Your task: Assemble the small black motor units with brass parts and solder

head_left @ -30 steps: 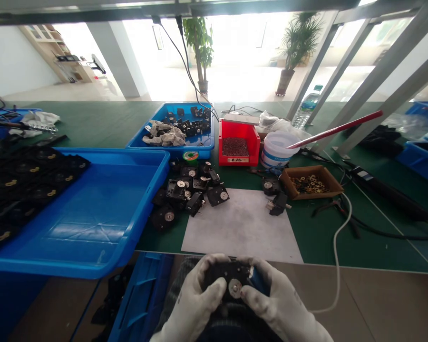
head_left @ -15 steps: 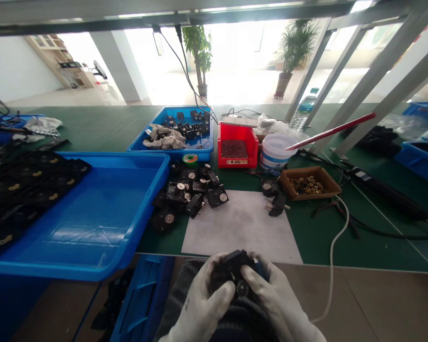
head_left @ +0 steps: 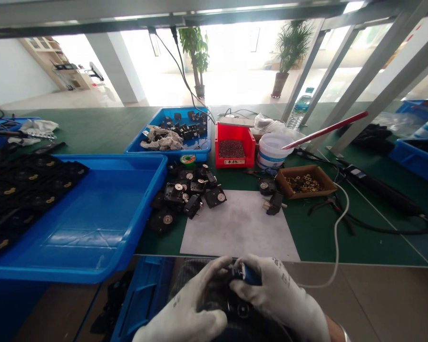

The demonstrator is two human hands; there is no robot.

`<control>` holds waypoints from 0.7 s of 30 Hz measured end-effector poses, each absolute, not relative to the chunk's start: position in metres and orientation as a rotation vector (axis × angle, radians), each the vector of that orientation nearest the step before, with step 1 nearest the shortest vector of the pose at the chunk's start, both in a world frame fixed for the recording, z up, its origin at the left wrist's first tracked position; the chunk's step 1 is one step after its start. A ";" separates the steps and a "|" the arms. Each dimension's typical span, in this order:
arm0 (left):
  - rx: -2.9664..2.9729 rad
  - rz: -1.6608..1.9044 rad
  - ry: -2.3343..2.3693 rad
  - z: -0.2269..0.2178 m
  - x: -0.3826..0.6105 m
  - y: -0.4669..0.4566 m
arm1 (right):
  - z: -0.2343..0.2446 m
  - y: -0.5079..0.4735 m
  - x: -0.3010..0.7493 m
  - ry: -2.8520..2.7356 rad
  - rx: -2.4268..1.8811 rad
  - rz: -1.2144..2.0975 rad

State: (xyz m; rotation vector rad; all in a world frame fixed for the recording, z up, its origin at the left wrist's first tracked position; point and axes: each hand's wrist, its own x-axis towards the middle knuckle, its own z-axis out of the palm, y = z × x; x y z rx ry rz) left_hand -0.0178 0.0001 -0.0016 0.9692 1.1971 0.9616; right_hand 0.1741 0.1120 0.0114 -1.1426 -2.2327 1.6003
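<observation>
Both my hands wear white gloves and meet low over my lap, in front of the table edge. My left hand [head_left: 190,304] curves its thumb and fingers round a dark black part [head_left: 223,297], much of which blurs into my dark clothing. Held in my right hand [head_left: 274,289] is a small blue object [head_left: 250,275] with a light end; its kind I cannot make out. The fingers of my right hand are bent close to the black part. Just beyond the hands, a white sheet [head_left: 235,232] lies on the green table.
A pile of black gear units [head_left: 178,192] sits left of the sheet. Two more units [head_left: 274,204] lie at its right, near a cardboard box [head_left: 288,190] of brass pieces. Behind are a red bin [head_left: 234,161] and white bucket [head_left: 271,152]. A blue tray [head_left: 89,209] fills the left.
The black part sits lower and is less distinct between my hands. My left hand has shifted down and left, its grip loosened, and my right hand has turned, showing more of the blue object.
</observation>
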 end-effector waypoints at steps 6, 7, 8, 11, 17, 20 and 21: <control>1.112 0.769 1.279 0.015 -0.007 0.013 | 0.029 0.116 0.171 -2.628 -0.731 1.344; 1.062 0.830 1.240 0.014 -0.003 0.015 | 0.027 0.115 0.172 -2.607 -0.734 1.380; 0.970 0.911 1.198 0.012 0.000 0.015 | 0.025 0.115 0.175 -2.549 -0.751 1.365; 0.595 1.100 1.039 0.005 0.006 0.012 | 0.013 0.113 0.185 -2.225 -0.878 0.881; 0.254 1.298 0.979 0.001 0.012 0.002 | 0.005 0.109 0.190 -2.184 -0.922 0.573; 0.216 1.261 1.010 0.000 0.016 0.003 | 0.006 0.104 0.186 -2.185 -0.880 0.570; 0.229 1.239 1.039 -0.001 0.017 0.003 | 0.007 0.102 0.185 -2.193 -0.866 0.560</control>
